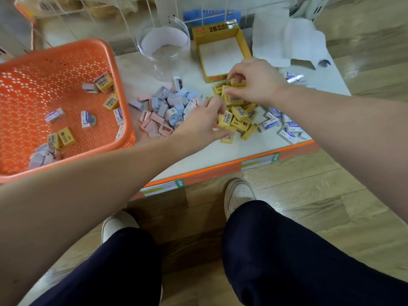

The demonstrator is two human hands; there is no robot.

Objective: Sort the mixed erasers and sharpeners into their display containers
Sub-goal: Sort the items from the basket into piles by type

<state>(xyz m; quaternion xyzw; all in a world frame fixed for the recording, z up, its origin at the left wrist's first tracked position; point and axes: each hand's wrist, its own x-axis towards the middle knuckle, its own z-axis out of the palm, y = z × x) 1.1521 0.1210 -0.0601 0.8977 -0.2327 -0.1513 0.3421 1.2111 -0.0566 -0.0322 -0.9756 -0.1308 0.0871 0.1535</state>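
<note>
Head view: a person crouches at a low counter [254,147] with an orange front edge, both forearms reaching in.
Right hand [257,83]: fingers curled, pinching a small stack of yellow erasers [239,117] at the top of their pile, just in front of the yellow display box [242,41].
Left hand [202,123]: fingers spread into the near edge of the same pile; whether it grips anything cannot be told.
Sharpeners [167,108]: pastel pink, blue and lilac heap, mid-counter, left of the yellow erasers.
White-and-blue erasers [286,127]: heap at the right, beneath the right forearm.
Clear jar [164,50]: upright behind the sharpeners, beside the box.
Orange basket [72,43]: far left, holding a few of each kind.
</note>
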